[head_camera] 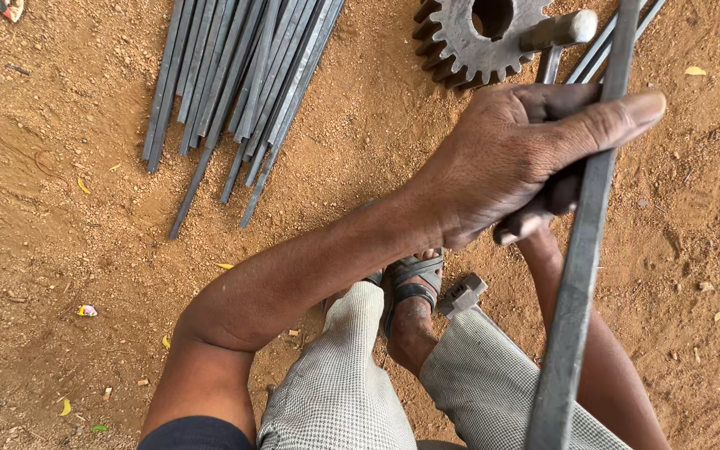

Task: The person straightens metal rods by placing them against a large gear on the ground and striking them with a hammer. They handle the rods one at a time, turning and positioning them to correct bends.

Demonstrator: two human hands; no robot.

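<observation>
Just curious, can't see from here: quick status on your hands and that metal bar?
Left hand gripping flat steel bar, thumb along it. Right hand hidden behind it; only the forearm shows. Gear wheel and rod bundle lie on dirt, clear.

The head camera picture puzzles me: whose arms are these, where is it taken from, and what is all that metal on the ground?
There is no machine here, only a person at work. The one picture comes from a camera worn on that person's head, looking down, so you see their own arms, checked trousers and a sandalled foot from above.

The left hand is wrapped around a long flat metal bar that runs from the top of the picture to the bottom; the thumb lies along it. The right forearm passes under that hand, and the right hand itself is hidden, so I cannot tell what it does.

On the sandy ground lie a bundle of thin metal rods, a heavy toothed gear wheel with a hammer across it, and a small metal piece by the foot.
</observation>
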